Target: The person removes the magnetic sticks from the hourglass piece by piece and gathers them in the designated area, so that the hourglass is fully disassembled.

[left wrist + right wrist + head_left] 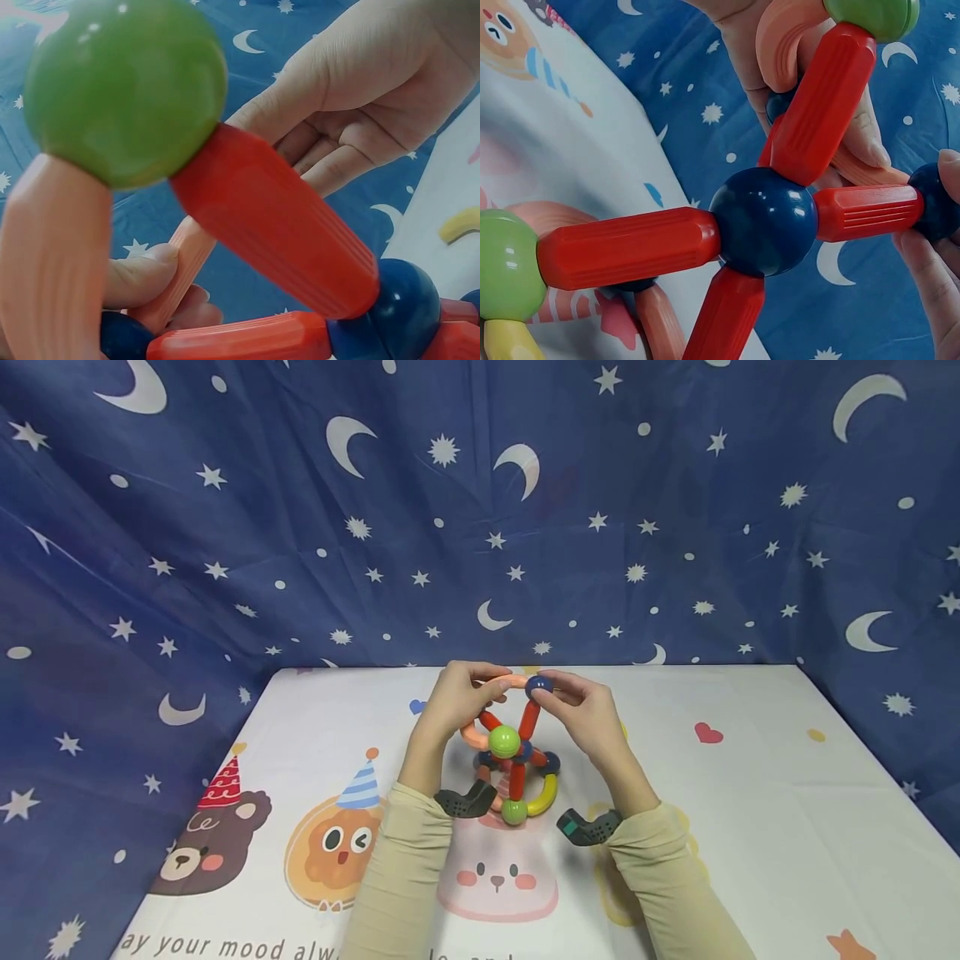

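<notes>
A construction of rods and balls stands on the table between both hands. From its central dark blue ball (763, 221), straight red rods (630, 246) spread out in several directions. Near the top, my left hand (459, 697) pinches a curved peach rod (184, 266) between thumb and fingers. My right hand (592, 710) pinches a dark blue ball (538, 686) where that peach rod meets an upright red rod (528, 720). A bright green ball (504, 742) faces the head camera, joined to another curved peach rod (472, 737). Lower down, a second green ball (513, 812) meets a curved yellow rod (549, 793).
The white tablecloth (780, 827) carries printed cartoon animals, hearts and lettering. A dark blue curtain (480, 527) with moons and stars rises behind the table and along its left side. A dark strap-like device (468, 800) sits at each wrist.
</notes>
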Demonstrator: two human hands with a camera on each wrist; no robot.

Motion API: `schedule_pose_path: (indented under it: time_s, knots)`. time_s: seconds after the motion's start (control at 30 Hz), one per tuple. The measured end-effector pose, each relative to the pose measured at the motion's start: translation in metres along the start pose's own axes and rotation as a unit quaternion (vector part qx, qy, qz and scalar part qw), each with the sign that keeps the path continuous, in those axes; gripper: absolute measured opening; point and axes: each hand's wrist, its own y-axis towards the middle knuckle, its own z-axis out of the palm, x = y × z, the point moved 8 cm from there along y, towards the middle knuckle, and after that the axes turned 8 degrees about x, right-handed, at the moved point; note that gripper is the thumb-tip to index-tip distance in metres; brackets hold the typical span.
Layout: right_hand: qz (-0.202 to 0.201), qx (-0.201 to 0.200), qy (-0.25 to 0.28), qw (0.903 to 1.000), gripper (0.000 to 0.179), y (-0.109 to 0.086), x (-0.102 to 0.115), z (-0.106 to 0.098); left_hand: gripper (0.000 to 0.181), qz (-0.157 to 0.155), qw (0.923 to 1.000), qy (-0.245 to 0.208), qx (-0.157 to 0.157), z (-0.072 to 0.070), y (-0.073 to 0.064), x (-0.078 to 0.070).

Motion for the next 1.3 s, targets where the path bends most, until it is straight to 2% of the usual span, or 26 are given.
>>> schedule_pose_path:
  time_s: [0.4,0.63,1.3]
  knots:
    - [0.000,-0.015,0.000,0.9999,0.058,0.001,0.002,-0.002,0.030,0.016,0.9998,0.010,-0.009,-0.002,-0.001,-0.003]
    - [-0.002,-0.041,0.042,0.9983,0.050,0.001,0.002,-0.008,0.027,0.021,0.9991,0.014,-0.034,-0.008,-0.003,-0.001]
    - [0.007,-0.032,0.125,0.9916,0.051,0.003,-0.008,0.000,0.031,0.002,0.9989,0.015,-0.044,-0.003,0.001,0.001]
